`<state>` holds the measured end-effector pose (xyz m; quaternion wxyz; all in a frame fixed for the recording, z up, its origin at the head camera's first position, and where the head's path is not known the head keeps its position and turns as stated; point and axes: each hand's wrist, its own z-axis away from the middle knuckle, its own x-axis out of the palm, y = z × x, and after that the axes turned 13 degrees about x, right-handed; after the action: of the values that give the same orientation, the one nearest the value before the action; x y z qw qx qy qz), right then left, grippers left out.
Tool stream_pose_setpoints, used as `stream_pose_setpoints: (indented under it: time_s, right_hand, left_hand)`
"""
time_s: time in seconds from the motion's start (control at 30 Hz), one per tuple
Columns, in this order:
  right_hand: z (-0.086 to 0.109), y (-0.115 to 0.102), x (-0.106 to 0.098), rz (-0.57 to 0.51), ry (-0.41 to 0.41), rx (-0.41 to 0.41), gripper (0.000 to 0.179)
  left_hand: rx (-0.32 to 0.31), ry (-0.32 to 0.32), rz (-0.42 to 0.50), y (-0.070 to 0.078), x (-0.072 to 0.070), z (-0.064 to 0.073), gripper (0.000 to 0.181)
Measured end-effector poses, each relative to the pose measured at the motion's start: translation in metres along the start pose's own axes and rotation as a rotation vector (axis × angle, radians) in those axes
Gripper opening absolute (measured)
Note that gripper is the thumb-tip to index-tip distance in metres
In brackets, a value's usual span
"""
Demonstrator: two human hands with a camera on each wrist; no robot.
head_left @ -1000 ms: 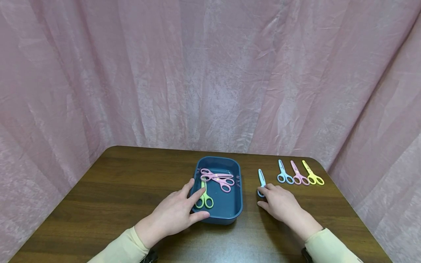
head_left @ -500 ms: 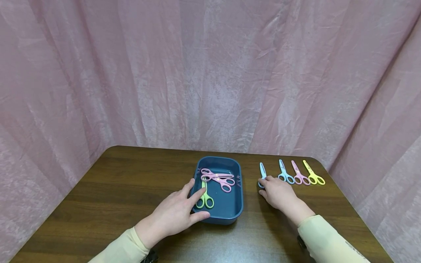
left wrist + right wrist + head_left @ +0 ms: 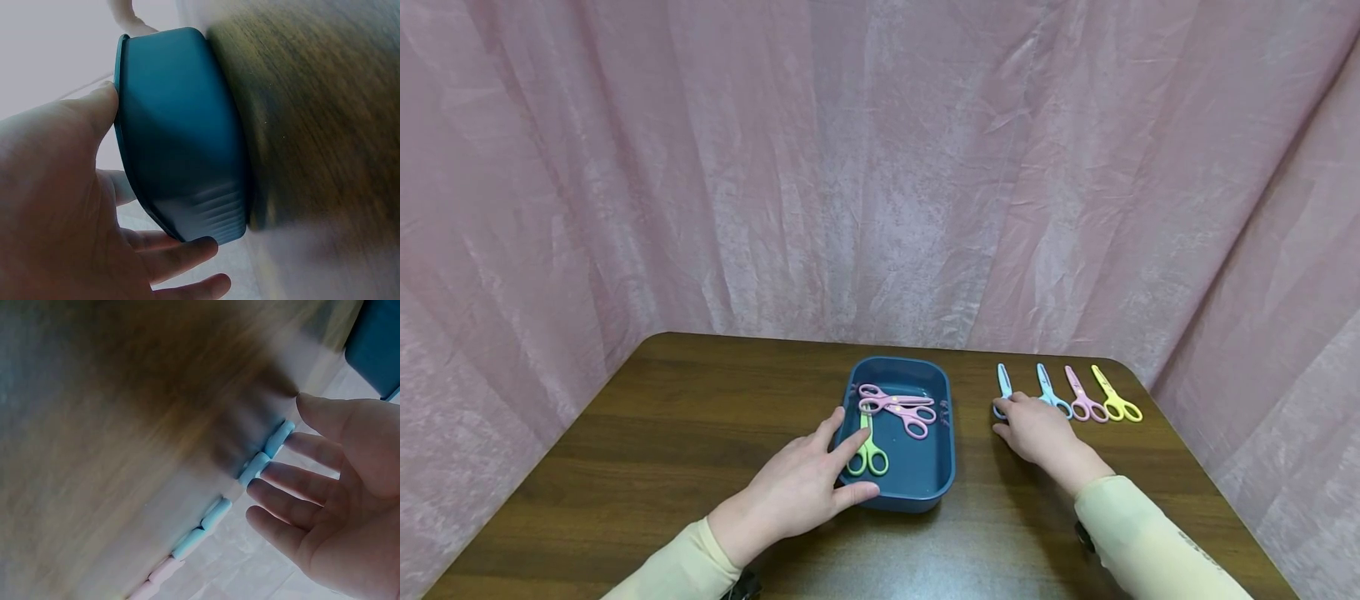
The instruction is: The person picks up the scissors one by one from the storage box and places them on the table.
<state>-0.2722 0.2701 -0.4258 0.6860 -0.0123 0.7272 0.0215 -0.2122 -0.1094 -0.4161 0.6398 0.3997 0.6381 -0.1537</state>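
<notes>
My left hand (image 3: 797,487) lies with spread, fairly straight fingers at the near left corner of a dark blue bin (image 3: 925,479). In the left wrist view the thumb touches the bin's rim and the fingers are by its side wall. Inside the bin are green scissors (image 3: 871,457) and pink scissors (image 3: 916,425), which look partly overlapped. My right hand (image 3: 1037,433) has its extended fingertips at the handles of light blue scissors (image 3: 1004,381) flat on the table. In the right wrist view those handles (image 3: 255,469) touch the fingers; part of them is hidden in the head view.
To the right stand in a row a second pair of blue scissors (image 3: 1045,383), pink scissors (image 3: 1078,392) and yellow scissors (image 3: 1112,400), blades pointing away. The brown wooden table (image 3: 647,450) ends at a pink curtain (image 3: 880,208) behind.
My right hand has slid the blue scissors away from me and slightly right, level with the row. My left hand and the bin have stayed put.
</notes>
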Motion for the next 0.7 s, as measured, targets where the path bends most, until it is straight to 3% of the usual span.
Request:
stream_pose_setpoints:
  time_s: [0.7]
  right_hand:
    - [-0.014, 0.008, -0.003, 0.008, -0.044, 0.055, 0.042]
  left_hand:
    - [0.0, 0.001, 0.008, -0.001, 0.0, 0.0, 0.08]
